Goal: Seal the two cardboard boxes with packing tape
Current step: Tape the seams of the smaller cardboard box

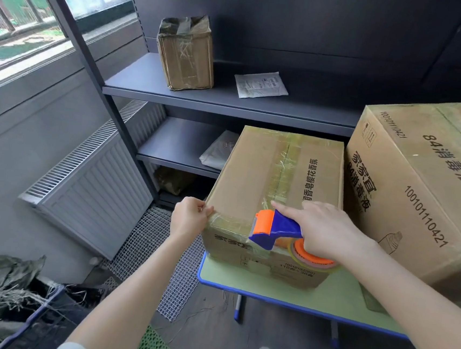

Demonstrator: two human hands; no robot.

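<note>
larger box off-frame (right edge)

Taped smaller box, larger box beside, tape dispenser at edge

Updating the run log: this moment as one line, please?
step: taping smaller box | right hand: holds tape dispenser at near top edge | left hand: grips near-left corner | bigger box: alongside on table

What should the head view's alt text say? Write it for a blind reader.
A person's right hand grips a blue-and-orange tape dispenser at the near top edge of the smaller cardboard box, while the left hand holds its near left corner. A larger cardboard box stands to its right, both on a green table before dark shelves.
</note>
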